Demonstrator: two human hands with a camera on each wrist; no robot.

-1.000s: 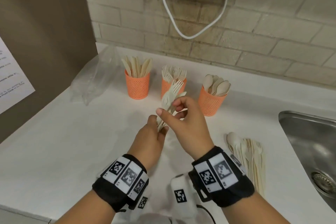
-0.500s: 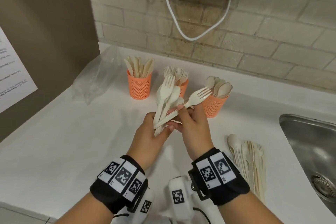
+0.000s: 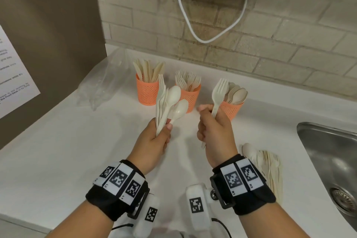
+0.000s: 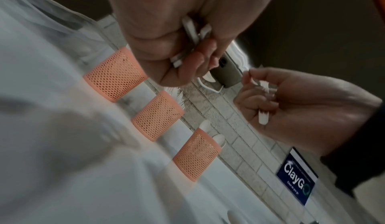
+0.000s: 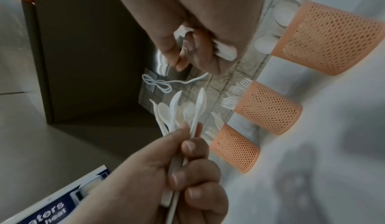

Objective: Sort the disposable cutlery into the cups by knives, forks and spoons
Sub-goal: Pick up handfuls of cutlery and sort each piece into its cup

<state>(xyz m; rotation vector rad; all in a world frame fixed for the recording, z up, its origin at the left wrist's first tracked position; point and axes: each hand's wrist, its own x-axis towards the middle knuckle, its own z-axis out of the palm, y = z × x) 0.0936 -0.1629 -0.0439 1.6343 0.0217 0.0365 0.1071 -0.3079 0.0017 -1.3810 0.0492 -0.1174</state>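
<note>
Three orange mesh cups stand in a row on the white counter: the knife cup (image 3: pixel 147 91), the fork cup (image 3: pixel 190 94) and the spoon cup (image 3: pixel 231 109). My left hand (image 3: pixel 154 139) grips a mixed bundle of white spoons and forks (image 3: pixel 170 102) upright in front of the knife and fork cups. My right hand (image 3: pixel 214 127) holds a single white fork (image 3: pixel 219 92) by its handle, tines up, in front of the spoon cup. In the right wrist view the fork's handle end (image 5: pixel 226 50) sticks out of my right fist. The bundle (image 5: pixel 181 112) fans above my left hand there.
A loose pile of cutlery (image 3: pixel 268 164) lies on the counter at the right, beside the steel sink (image 3: pixel 328 160). A crumpled clear plastic bag (image 3: pixel 104 83) sits left of the cups. A white cable (image 3: pixel 193 29) hangs on the brick wall behind.
My right hand has pulled one fork out of the bundle and moved right, turning it upright. The hands, which were together, are now apart. The left hand still holds the bundle.
</note>
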